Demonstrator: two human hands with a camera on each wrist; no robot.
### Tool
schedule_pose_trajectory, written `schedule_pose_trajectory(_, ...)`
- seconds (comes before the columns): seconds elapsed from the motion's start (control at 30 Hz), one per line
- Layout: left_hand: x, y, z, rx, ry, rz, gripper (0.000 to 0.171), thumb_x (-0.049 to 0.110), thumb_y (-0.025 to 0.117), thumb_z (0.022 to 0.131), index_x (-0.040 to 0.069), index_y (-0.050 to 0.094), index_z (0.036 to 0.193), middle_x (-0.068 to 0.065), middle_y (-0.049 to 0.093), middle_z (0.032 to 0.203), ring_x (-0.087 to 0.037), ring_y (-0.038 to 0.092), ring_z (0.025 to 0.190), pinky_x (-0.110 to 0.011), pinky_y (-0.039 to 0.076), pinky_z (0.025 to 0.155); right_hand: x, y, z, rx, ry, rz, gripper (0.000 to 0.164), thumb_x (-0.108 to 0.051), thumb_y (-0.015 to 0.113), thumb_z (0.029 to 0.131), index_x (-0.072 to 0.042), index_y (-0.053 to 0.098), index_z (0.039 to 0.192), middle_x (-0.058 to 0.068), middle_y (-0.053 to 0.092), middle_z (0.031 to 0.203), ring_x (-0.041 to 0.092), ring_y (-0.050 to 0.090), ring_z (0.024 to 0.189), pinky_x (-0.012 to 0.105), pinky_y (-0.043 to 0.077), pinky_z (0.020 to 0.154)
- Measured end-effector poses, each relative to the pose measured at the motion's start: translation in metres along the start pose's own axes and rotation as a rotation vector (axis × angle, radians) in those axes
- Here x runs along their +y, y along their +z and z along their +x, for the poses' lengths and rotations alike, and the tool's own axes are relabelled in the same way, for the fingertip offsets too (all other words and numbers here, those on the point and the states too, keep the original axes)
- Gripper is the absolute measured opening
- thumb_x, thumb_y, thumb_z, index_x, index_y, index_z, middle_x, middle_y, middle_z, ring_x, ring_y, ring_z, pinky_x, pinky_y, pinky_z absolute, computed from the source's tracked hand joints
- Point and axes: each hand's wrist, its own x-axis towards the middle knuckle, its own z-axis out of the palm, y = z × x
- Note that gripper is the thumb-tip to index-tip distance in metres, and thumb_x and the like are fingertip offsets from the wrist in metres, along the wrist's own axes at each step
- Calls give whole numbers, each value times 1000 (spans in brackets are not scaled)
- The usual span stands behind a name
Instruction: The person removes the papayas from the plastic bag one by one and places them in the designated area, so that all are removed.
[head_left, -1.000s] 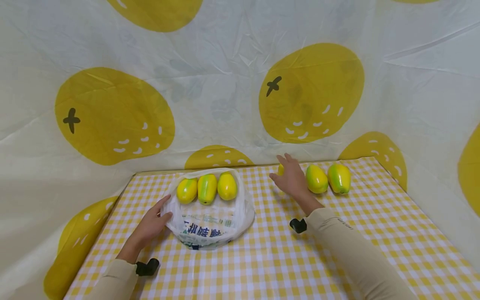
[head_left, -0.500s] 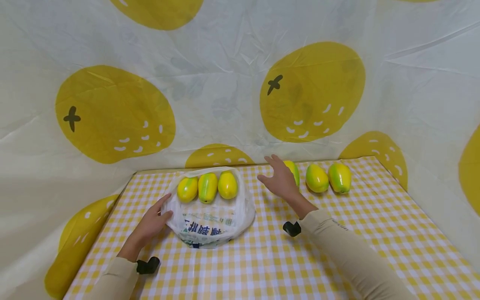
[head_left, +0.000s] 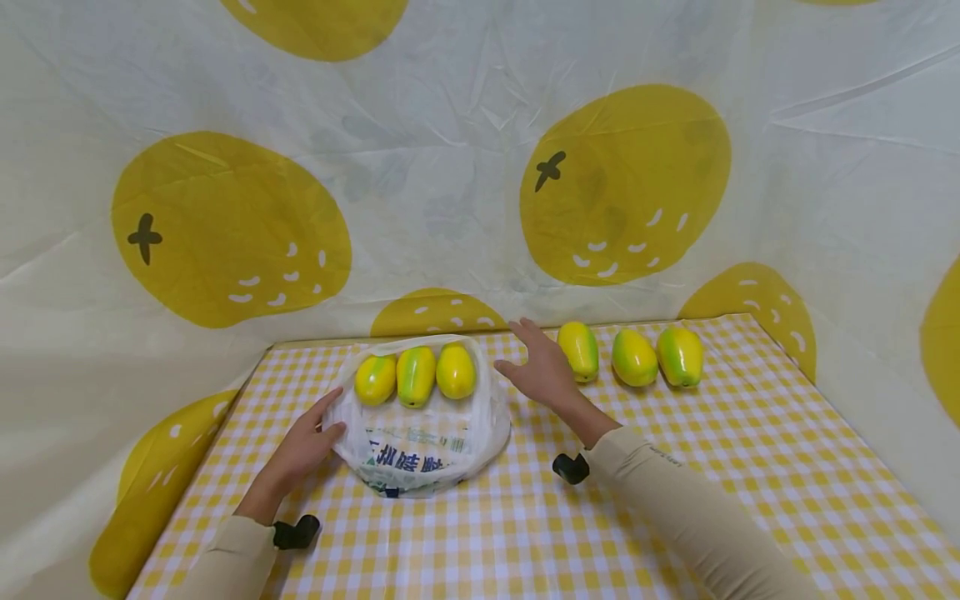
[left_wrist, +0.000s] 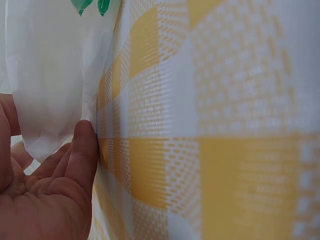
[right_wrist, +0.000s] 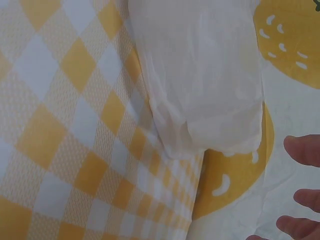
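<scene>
Near the spread right hand (head_left: 542,367), the white plastic bag (head_left: 491,425), best kept wide, is being gripped by the left hand (head_left: 303,443).

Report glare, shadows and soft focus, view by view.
Head: bright highlights on the glossy yellow-green oval fruits; left wrist: pale glints on the yellow-and-white checked tablecloth; right wrist: the translucent white plastic bag looks soft, with a dim shadow beside it.
</scene>
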Motion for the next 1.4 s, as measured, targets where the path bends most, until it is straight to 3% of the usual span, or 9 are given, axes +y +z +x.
schedule_pose_trajectory(0.5,1,1,-2,-3,-3,-13,70,18,49,109,21,14,169,-21,13,175,-46,18,160,-64,23,126,-21,21,-4,-28,-31,81,72,-29,73,97,-13,42,160,13,30,172,40,33,157,62,34,123)
schedule_pose_trajectory(1.0,-2,1,-1,-6,3,-22,71,19,49,109,22,13,169,-21,13,175,-45,22,159,-64,27,125,-37,52,-4,-32,-73,78,68,-29,75,95,-15,49,156,11,36,170,37,38,155,58,36,123)
schedule_pose_trajectory(1.4,-1,2,-1,2,-8,-19,70,19,48,109,23,14,169,-20,14,175,-44,23,159,-64,26,126,-52,64,-10,-14,-119,115,62,-26,73,96,-12,52,154,9,39,168,36,42,153,58,39,121)
